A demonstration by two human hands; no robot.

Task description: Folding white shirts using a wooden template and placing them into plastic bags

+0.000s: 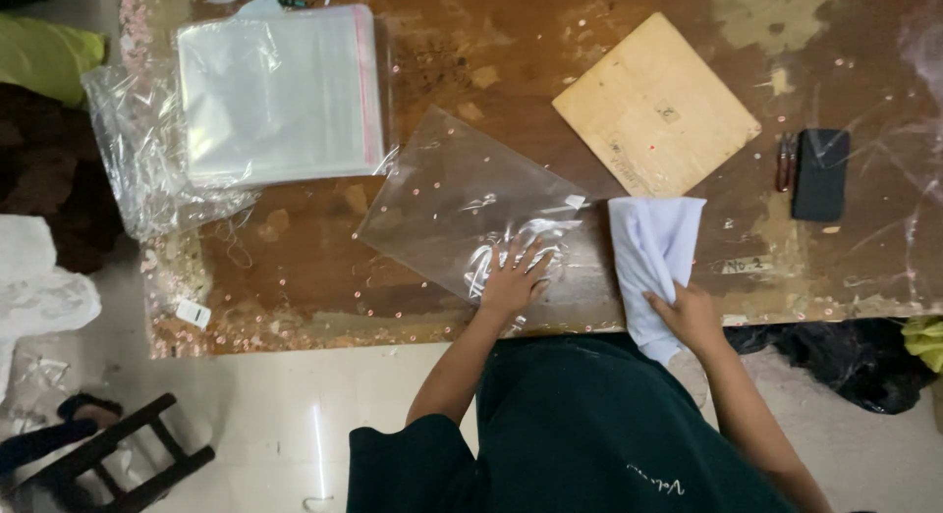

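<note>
A clear plastic bag (462,204) lies flat near the front edge of a worn brown table (511,61). My left hand (513,280) presses on its near corner, palm down with fingers spread. A folded white cloth (653,253) hangs over the table's front edge just right of the bag. My right hand (690,317) grips the cloth's lower part.
A stack of clear bags (280,91) lies at the back left on loose crumpled plastic (138,160). A light wooden board (656,106) sits behind the cloth. A black phone (820,174) and a small dark tool (785,162) lie at right. A dark stool (118,454) stands on the floor at left.
</note>
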